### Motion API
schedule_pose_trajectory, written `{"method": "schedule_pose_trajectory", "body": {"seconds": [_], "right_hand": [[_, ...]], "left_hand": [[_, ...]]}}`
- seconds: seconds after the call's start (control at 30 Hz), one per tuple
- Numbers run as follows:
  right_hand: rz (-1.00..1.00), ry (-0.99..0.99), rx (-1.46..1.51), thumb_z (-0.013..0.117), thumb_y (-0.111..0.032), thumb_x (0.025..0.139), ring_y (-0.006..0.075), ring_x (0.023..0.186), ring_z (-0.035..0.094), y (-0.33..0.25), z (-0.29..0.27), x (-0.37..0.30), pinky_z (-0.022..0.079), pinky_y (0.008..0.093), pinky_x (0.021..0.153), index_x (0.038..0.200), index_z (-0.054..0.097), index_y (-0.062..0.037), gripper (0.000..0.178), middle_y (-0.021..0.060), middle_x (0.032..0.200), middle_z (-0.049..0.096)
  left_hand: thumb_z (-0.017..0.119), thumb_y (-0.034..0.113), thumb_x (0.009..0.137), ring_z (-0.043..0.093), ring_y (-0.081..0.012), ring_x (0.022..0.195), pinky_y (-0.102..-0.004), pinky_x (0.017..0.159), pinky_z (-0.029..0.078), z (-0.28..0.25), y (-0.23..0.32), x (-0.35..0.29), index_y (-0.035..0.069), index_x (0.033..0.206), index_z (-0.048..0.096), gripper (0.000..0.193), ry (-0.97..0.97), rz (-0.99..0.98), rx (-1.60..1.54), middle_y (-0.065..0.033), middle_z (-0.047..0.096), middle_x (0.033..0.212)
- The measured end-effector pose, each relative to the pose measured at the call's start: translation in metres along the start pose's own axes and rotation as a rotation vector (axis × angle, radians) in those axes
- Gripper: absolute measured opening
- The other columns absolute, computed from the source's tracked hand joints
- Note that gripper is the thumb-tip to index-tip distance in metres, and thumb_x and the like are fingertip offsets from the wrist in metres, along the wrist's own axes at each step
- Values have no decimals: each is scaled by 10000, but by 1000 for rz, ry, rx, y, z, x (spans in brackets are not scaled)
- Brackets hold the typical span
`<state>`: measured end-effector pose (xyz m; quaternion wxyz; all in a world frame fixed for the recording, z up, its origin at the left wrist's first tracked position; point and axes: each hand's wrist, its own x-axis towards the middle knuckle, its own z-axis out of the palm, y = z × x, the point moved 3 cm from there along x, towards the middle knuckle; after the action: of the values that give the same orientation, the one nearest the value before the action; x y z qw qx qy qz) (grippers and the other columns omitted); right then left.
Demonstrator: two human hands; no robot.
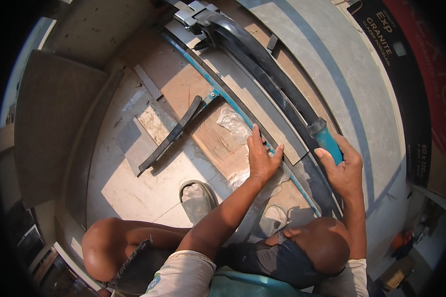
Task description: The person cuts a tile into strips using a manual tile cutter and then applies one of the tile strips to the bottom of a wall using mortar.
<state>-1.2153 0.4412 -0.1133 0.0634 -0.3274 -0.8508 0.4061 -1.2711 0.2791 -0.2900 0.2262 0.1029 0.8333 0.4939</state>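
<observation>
A long manual tile cutter [252,54] lies across the floor, running from the top centre toward me, with a black rail and a blue edge strip. My right hand [343,171] grips its teal handle [327,141] at the near end of the rail. My left hand [261,156] lies flat, fingers spread, on the grey tile strip [262,116] resting on the cutter bed, close to the blue strip. A crumpled clear plastic sheet [232,123] sits just beyond my left fingers.
A black bar [171,134] lies loose on the floor to the left. Large grey tiles [57,119] lean at the far left. A dark printed tile box [406,74] stands at the right. My knees and sandalled feet [197,198] fill the lower middle.
</observation>
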Motion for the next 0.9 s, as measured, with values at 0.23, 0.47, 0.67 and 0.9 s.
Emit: {"method": "schedule_pose_trajectory", "body": {"seconds": [0.23,0.47,0.67,0.9], "right_hand": [[-8,8,38,747,-133,811,173,618,587,-7,9,12,465,305,584,957,639,14,233,125,712,622],[-16,3,25,752,-152,811,172,593,576,-9,12,18,457,313,563,949,639,11,242,122,692,610],[-5,4,-4,754,-188,816,201,571,575,-20,18,28,449,325,549,930,639,-1,248,128,668,600],[-41,22,-23,756,-199,816,234,558,583,-26,22,37,452,337,542,911,634,-4,249,137,665,603]], "left_hand": [[797,175,727,458,-177,784,-290,694,476,0,0,0,-54,1466,209,972,11,9,-7,-109,400,1010],[781,154,736,497,-226,840,-312,717,504,-3,2,-1,-44,1476,197,963,-6,-1,7,-146,419,1041],[789,158,731,476,-202,809,-304,707,490,-3,3,-1,-43,1475,199,970,-3,-7,-4,-128,410,1028],[774,131,736,513,-252,904,-318,743,519,-6,7,-1,-46,1477,195,957,-25,-24,-7,-160,426,1065]]}}
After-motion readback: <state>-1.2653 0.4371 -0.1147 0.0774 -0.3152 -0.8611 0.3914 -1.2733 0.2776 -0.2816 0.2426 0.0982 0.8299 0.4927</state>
